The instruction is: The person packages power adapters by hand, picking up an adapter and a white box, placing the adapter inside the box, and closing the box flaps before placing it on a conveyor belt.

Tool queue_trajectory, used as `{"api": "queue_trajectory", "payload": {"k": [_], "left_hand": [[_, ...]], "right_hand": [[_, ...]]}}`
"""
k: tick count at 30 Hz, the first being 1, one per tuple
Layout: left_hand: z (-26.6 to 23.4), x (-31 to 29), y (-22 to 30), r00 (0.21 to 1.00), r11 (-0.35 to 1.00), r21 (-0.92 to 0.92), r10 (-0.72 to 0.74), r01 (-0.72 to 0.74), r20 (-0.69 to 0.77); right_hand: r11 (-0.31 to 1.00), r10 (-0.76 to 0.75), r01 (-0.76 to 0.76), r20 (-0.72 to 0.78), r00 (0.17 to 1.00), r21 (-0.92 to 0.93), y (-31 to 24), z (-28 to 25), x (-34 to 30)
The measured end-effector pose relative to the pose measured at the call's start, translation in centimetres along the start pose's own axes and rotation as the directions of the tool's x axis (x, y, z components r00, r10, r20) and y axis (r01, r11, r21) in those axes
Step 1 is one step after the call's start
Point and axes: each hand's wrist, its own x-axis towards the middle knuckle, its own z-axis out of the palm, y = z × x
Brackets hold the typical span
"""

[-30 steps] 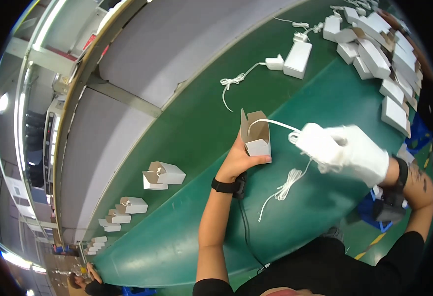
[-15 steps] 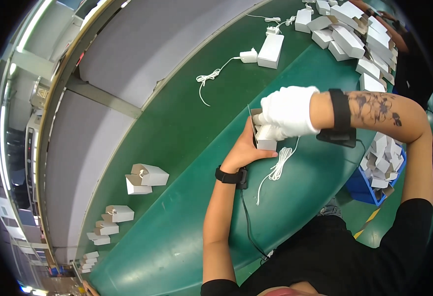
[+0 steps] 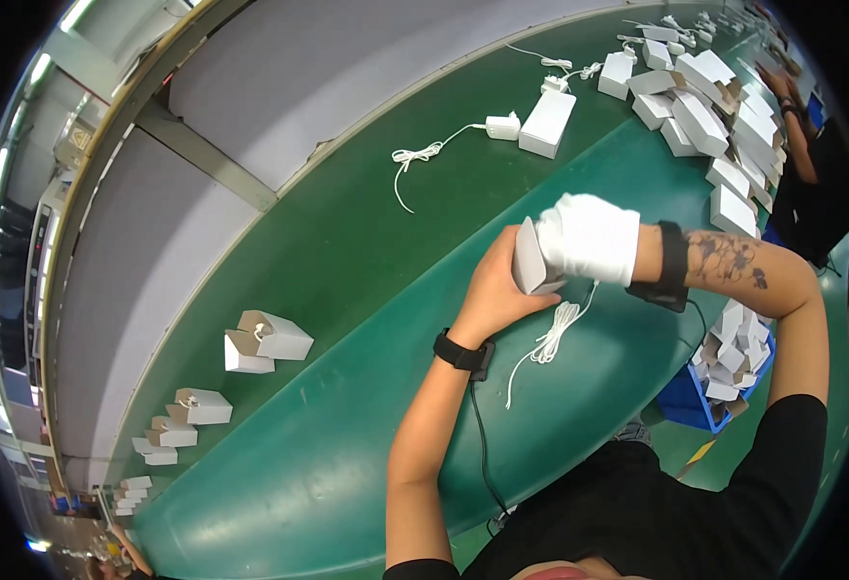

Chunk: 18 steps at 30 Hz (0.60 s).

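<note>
My left hand (image 3: pixel 498 282) is wrapped round a small white cardboard box (image 3: pixel 531 259), thumb along its lower side, a flap standing up. Against the box's right side is my right hand (image 3: pixel 584 237) in a white glove. It looks curled, but the box hides its fingertips and whatever they hold. A white cable (image 3: pixel 558 333), bundled in the middle, lies on the green work surface (image 3: pixel 395 416); one end runs up beneath the glove. Both wrists wear black straps.
Beyond my hands, a white plug adapter (image 3: pixel 503 126) with cable lies beside a closed white box (image 3: pixel 546 124). Open boxes (image 3: pixel 270 338) line the left. White boxes (image 3: pixel 700 121) are heaped at far right, near another person (image 3: pixel 802 145). A blue crate (image 3: pixel 690 396) of cartons stands right.
The box has turned in my left hand, so its flap now faces me and covers the right fingertips. Both hands have shifted slightly right in view; the surroundings have shifted too.
</note>
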Motion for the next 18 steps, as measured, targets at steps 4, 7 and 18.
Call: {"api": "queue_trajectory", "payload": {"k": [4, 7, 18], "left_hand": [[-0.4, -0.3, -1.2, 0.995, 0.996, -0.082, -0.039, 0.031, -0.087], [-3.5, -0.7, -2.1, 0.954, 0.995, 0.089, 0.06, -0.035, -0.294], [-16.1, -6.5, -10.5, 0.574, 0.962, 0.061, -0.107, 0.265, -0.812]], "right_hand": [[0.99, -0.137, 0.133, -0.153, 0.979, -0.039, 0.3, 1.5, 1.9], [0.984, -0.177, 0.173, -0.301, 0.937, -0.042, 1.4, -0.4, 4.8], [0.791, 0.611, -0.612, -0.025, 0.791, -0.028, 14.5, 8.1, 17.2]]}}
